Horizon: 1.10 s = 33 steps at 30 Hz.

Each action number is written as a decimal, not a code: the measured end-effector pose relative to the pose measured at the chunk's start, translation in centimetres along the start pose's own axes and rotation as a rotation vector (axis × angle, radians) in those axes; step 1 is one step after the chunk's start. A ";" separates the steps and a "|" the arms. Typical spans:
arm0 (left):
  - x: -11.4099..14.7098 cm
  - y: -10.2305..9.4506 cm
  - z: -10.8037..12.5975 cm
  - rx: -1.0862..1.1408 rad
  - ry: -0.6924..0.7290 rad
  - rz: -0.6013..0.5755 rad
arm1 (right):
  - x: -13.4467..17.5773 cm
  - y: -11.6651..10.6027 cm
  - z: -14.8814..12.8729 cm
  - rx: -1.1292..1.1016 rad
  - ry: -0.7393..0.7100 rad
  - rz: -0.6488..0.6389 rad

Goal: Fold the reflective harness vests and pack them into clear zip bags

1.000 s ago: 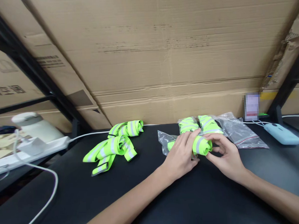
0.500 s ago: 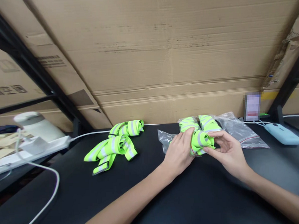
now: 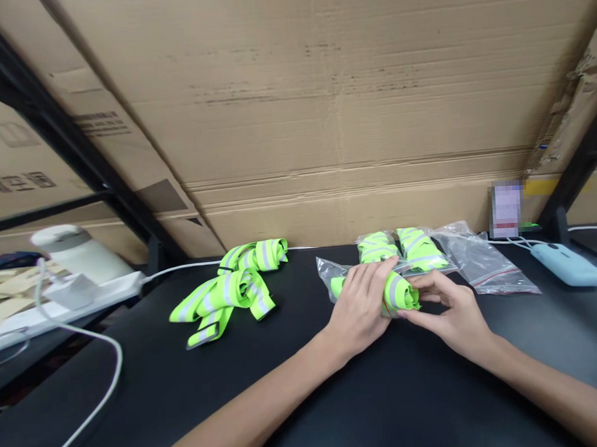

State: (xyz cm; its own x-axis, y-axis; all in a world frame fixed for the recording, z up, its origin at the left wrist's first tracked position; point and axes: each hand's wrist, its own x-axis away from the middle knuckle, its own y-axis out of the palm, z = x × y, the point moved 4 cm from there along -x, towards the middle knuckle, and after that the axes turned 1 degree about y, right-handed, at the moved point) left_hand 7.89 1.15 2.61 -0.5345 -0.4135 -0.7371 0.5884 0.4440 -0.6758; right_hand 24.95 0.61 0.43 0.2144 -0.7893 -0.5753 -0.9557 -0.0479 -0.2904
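Note:
My left hand (image 3: 361, 300) is wrapped over a clear plastic zip bag (image 3: 326, 273) and a rolled neon-green reflective strap (image 3: 399, 293) that is partly inside it. Green fabric shows through the bag left of my fingers. My right hand (image 3: 448, 309) pinches the roll's right end between thumb and fingers. Just behind my hands lie two bagged reflective straps (image 3: 377, 246), side by side. Over to the left, two loose green reflective straps (image 3: 226, 290) with silver bands rest on the black table (image 3: 227, 394).
Flat clear bags (image 3: 485, 260) lie at the back right, near a light-blue power bank (image 3: 568, 264) and an upright blurred phone-like item (image 3: 506, 209). At left are a white bottle (image 3: 82, 251), a power strip (image 3: 112, 290) and a cable (image 3: 116, 366). Cardboard (image 3: 323, 129) walls the back.
The rolled strap has gone deeper to the left into the bag, and more green shows left of my left hand. The bagged straps behind are less covered by my hands.

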 end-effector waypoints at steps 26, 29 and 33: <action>0.5 1.4 0.0 -0.091 0.034 -0.135 | 0.1 0.4 0.8 -0.059 0.207 -0.053; 0.5 1.5 0.1 -0.086 0.046 -0.145 | -0.1 0.3 0.2 -0.011 0.163 -0.062; 0.3 1.4 0.9 -0.082 0.131 -0.114 | -0.3 0.3 -1.0 0.120 0.019 -0.076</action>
State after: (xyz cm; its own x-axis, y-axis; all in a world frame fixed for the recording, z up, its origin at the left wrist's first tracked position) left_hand 9.06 0.91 1.43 -0.6722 -0.3602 -0.6469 0.4713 0.4656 -0.7490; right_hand 24.44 0.18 1.29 0.2800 -0.7980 -0.5337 -0.9056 -0.0350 -0.4228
